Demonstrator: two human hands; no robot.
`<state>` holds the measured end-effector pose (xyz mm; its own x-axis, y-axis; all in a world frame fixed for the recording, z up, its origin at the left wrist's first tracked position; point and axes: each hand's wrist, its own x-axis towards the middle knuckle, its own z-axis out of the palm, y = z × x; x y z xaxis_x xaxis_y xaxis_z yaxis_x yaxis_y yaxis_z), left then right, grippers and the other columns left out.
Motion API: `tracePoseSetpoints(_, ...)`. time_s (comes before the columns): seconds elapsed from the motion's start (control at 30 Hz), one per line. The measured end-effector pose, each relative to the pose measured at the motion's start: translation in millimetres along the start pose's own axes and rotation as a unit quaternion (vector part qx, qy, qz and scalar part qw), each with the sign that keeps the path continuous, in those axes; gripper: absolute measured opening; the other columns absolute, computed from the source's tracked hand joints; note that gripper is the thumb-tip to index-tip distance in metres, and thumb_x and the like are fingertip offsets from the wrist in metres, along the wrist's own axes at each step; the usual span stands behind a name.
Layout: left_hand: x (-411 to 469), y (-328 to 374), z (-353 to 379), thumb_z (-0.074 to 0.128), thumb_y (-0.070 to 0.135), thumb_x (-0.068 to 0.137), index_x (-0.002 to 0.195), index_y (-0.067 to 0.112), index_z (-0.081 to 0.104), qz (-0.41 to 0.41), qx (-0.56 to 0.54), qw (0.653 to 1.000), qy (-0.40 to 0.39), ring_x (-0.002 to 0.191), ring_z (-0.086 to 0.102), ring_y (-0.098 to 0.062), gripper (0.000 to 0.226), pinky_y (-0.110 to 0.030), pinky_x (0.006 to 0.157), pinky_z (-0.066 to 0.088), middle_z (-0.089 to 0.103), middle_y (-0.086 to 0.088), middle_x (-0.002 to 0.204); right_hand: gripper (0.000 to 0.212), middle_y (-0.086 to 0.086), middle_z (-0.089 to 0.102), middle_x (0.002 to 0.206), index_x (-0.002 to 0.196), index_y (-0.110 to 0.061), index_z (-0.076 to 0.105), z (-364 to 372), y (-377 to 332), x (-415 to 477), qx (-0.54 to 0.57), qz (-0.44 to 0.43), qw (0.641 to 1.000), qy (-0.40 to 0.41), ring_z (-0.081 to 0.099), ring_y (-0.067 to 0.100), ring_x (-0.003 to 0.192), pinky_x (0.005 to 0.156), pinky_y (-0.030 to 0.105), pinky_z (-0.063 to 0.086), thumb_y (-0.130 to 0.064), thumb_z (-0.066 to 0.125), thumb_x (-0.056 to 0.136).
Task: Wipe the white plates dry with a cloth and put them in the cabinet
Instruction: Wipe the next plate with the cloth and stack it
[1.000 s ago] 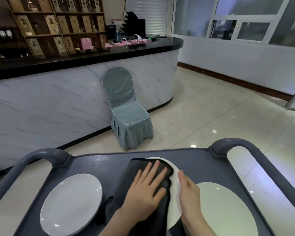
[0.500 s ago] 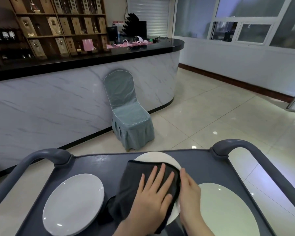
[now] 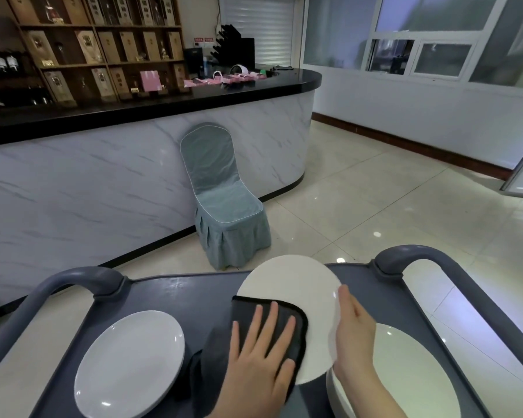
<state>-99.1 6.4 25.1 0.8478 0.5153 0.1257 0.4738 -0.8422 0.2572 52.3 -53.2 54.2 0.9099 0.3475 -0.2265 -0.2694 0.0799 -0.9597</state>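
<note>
One stiff plate [image 3: 290, 285] (likely slick, breakable) tilts, right hand [image 3: 355, 336] gripping its rim; left hand [image 3: 260, 354] presses cloth [image 3: 248, 306], fingers spread

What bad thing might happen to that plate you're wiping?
The tilted plate is held at its rim by the right hand, so the left hand pushing the cloth might knock it loose. It could then hit the right plate below, or fall off the cart onto the tiled floor.
</note>
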Motion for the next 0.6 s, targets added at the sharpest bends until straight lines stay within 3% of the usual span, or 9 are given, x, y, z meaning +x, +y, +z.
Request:
tracePoseSetpoints(0.1, 11, 10, 4, 0.042, 0.041, 0.086, 0.146, 0.032, 0.042, 0.019, -0.037, 0.999, 0.008, 0.143, 0.032, -0.023, 0.061, -0.048, 0.112, 0.017, 0.034, -0.003, 0.156, 0.034, -0.001, 0.075, 0.08, 0.083, -0.011, 0.075, 9, 19, -18, -0.02, 0.017, 0.999, -0.04, 0.067, 0.014, 0.078, 0.076, 0.034, 0.053, -0.034, 0.056, 0.099)
tracePoseSetpoints(0.17, 24, 1, -1, 0.029, 0.047, 0.093, 0.153, 0.039, 0.015, 0.004, -0.048, 0.999, 0.018, 0.151, 0.003, -0.015, 0.062, -0.048, 0.118, 0.001, 0.003, 0.004, 0.164, 0.03, -0.002, 0.076, 0.082, 0.083, -0.015, 0.078, 13, 27, -26, -0.022, 0.023, 0.997, -0.066, 0.067, 0.013, 0.079, 0.08, 0.034, 0.054, -0.031, 0.057, 0.098)
tracePoseSetpoints(0.23, 41, -18, -8, 0.013, 0.057, 0.093, 0.149, 0.046, -0.009, -0.013, -0.028, 0.998, 0.055, 0.146, -0.022, -0.008, 0.061, -0.045, 0.119, -0.013, -0.023, 0.014, 0.159, 0.032, -0.008, 0.069, 0.071, 0.073, -0.015, 0.073, 12, 26, -29, -0.033, 0.007, 0.995, -0.091, 0.059, 0.009, 0.068, 0.069, 0.023, 0.051, -0.029, 0.058, 0.098)
tracePoseSetpoints(0.27, 49, -28, -12, 0.01, 0.06, 0.092, 0.148, 0.048, -0.011, -0.027, -0.017, 0.997, 0.07, 0.146, -0.024, -0.007, 0.062, -0.044, 0.119, -0.013, -0.023, 0.016, 0.159, 0.032, -0.009, 0.064, 0.066, 0.07, -0.015, 0.07, 10, 22, -28, -0.047, -0.012, 0.993, -0.103, 0.055, 0.009, 0.064, 0.063, 0.018, 0.048, -0.029, 0.059, 0.097)
tracePoseSetpoints(0.33, 59, -45, -26, 0.017, 0.061, 0.091, 0.15, 0.05, 0.004, -0.062, -0.038, 0.993, 0.094, 0.148, 0.003, -0.01, 0.061, -0.041, 0.121, 0.003, 0.007, 0.019, 0.16, 0.023, -0.013, 0.07, 0.072, 0.075, -0.022, 0.073, 5, 10, -24, -0.093, -0.057, 0.985, -0.132, 0.06, 0.007, 0.065, 0.062, 0.015, 0.049, -0.027, 0.063, 0.094)
tracePoseSetpoints(0.4, 60, -62, -38, 0.035, 0.062, 0.089, 0.136, 0.051, 0.034, -0.084, -0.159, 0.98, 0.085, 0.125, 0.045, -0.006, 0.048, -0.032, 0.106, 0.035, 0.048, 0.022, 0.134, 0.02, -0.019, 0.075, 0.086, 0.082, -0.039, 0.076, 0, -8, -18, -0.142, -0.087, 0.972, -0.167, 0.067, 0.0, 0.077, 0.069, 0.018, 0.05, -0.025, 0.066, 0.092)
tracePoseSetpoints(0.43, 59, -68, -41, 0.044, 0.06, 0.088, 0.124, 0.05, 0.042, -0.086, -0.233, 0.966, 0.069, 0.108, 0.055, -0.002, 0.038, -0.028, 0.094, 0.044, 0.059, 0.024, 0.118, 0.023, -0.021, 0.075, 0.09, 0.084, -0.044, 0.076, -3, -17, -15, -0.161, -0.096, 0.964, -0.186, 0.068, -0.003, 0.081, 0.07, 0.019, 0.049, -0.024, 0.066, 0.091)
tracePoseSetpoints(0.5, 55, -75, -47, 0.059, 0.052, 0.087, 0.109, 0.048, 0.051, -0.084, -0.32, 0.943, 0.046, 0.09, 0.061, 0.004, 0.024, -0.016, 0.078, 0.047, 0.067, 0.024, 0.097, 0.024, -0.022, 0.074, 0.093, 0.085, -0.043, 0.076, -5, -31, -9, -0.201, -0.114, 0.945, -0.231, 0.067, -0.005, 0.085, 0.069, 0.014, 0.047, -0.023, 0.065, 0.092)
tracePoseSetpoints(0.6, 59, -69, -55, 0.067, 0.045, 0.084, 0.088, 0.042, 0.057, -0.044, -0.324, 0.944, 0.04, 0.075, 0.059, 0.005, 0.011, -0.006, 0.064, 0.039, 0.066, 0.025, 0.08, 0.024, -0.026, 0.073, 0.094, 0.087, -0.042, 0.076, -1, -40, -6, -0.264, -0.154, 0.902, -0.305, 0.066, -0.008, 0.088, 0.07, 0.005, 0.044, -0.021, 0.065, 0.093)
